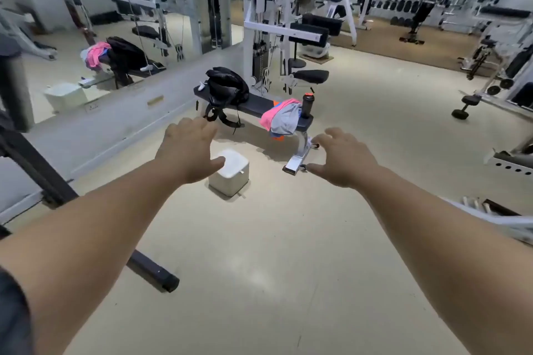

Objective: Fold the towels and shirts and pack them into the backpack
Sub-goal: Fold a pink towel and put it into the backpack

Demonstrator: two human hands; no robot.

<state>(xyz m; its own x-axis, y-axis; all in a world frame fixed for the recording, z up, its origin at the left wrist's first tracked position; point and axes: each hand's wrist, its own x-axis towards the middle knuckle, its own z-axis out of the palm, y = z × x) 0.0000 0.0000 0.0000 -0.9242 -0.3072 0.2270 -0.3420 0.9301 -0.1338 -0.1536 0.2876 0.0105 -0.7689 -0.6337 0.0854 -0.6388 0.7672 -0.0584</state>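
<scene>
A black backpack [227, 86] sits on the far end of a dark flat bench [255, 103], its straps hanging over the side. On the near end lies a crumpled pile of clothes [281, 118] in pink, grey, blue and orange, partly draped over the edge. A dark bottle [307, 105] with a red top stands beside the pile. My left hand [189, 148] and my right hand [344, 160] are stretched out in front of me, palms down, fingers apart, holding nothing. Both are well short of the bench.
A white cube-shaped box [230, 171] stands on the floor before the bench. A mirror wall [72, 46] is at left. A black bar foot [153, 271] lies low left. A white weight machine [274, 32] rises behind the bench, a dumbbell [464, 106] lies right.
</scene>
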